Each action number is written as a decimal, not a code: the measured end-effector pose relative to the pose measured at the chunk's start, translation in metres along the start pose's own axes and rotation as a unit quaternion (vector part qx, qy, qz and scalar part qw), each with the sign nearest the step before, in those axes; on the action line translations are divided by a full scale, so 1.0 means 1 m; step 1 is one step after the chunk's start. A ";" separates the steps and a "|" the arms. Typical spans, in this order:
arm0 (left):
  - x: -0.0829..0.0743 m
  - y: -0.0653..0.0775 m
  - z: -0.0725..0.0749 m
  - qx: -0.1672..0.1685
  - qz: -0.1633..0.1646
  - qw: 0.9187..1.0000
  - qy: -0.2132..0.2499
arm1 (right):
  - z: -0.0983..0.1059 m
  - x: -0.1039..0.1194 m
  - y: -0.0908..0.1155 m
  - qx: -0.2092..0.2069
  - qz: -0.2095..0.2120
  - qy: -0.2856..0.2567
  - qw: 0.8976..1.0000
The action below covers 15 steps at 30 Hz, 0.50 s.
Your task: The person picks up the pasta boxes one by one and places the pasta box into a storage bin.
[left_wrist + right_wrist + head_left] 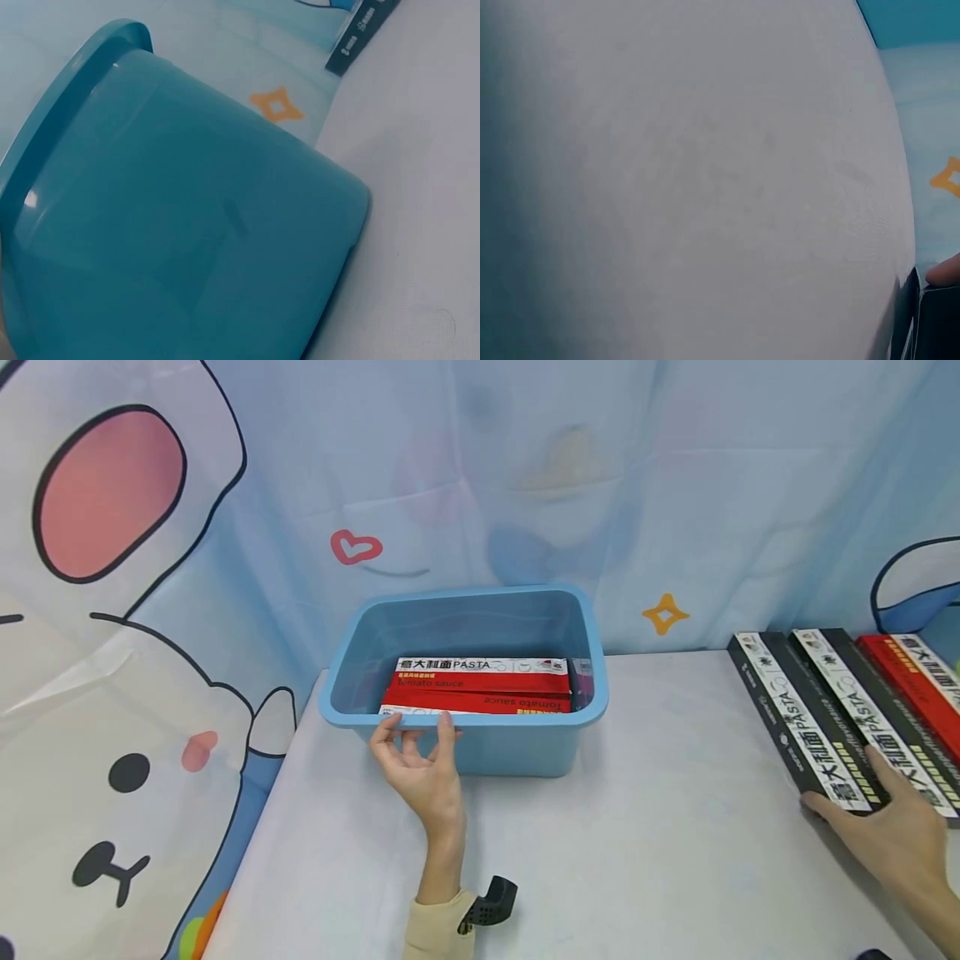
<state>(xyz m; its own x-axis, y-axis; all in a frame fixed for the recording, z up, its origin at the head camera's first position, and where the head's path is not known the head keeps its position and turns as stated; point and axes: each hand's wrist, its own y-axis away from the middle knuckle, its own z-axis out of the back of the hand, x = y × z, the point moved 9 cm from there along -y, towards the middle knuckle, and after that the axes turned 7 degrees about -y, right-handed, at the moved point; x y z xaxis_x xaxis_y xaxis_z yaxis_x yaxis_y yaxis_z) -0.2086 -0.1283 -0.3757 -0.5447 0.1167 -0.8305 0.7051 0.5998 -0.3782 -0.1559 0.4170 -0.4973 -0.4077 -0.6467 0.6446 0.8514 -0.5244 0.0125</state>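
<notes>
A light blue plastic bin (480, 752) stands on the white table, with red pasta boxes (480, 685) lying inside it. My left hand (423, 768) holds the bin's front rim, fingertips at the lip. The bin's outer wall (187, 202) fills much of the left wrist view. On the right, my right hand (892, 835) grips the near end of the leftmost black pasta box (795, 718), thumb at its left side and index finger along its right edge. In the right wrist view only a fingertip (945, 271) shows, on a dark box (941, 322).
Right beside the gripped box lies a second black pasta box (873, 718), then a red pasta box (911, 668) at the far right. A light blue printed curtain (480, 468) hangs behind the table and along its left side. The white tabletop (660, 827) stretches between the bin and the boxes.
</notes>
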 end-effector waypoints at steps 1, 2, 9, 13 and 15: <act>0.000 0.000 0.000 0.000 0.001 1.000 0.001 | 0.001 0.000 0.001 0.000 0.001 -0.001 1.000; 0.000 0.000 -0.001 0.000 0.001 1.000 0.002 | 0.002 0.001 0.002 -0.001 0.004 -0.003 1.000; -0.001 0.000 -0.002 0.002 0.002 1.000 0.000 | 0.009 0.013 0.009 0.002 0.006 -0.019 1.000; 0.000 0.000 -0.001 0.001 0.003 1.000 -0.001 | 0.019 0.027 0.014 0.002 -0.003 -0.007 1.000; 0.001 0.000 -0.001 0.001 0.004 1.000 0.000 | 0.026 0.038 0.017 0.000 -0.002 0.018 1.000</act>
<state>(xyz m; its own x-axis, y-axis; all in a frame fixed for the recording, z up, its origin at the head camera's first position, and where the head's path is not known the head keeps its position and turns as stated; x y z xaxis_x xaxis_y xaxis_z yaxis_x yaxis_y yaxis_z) -0.2091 -0.1276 -0.3761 -0.5394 0.1215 -0.8332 0.7099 0.5978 -0.3724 -0.1478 0.3978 -0.4532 -0.4220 -0.6646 0.6166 0.8502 -0.5263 0.0145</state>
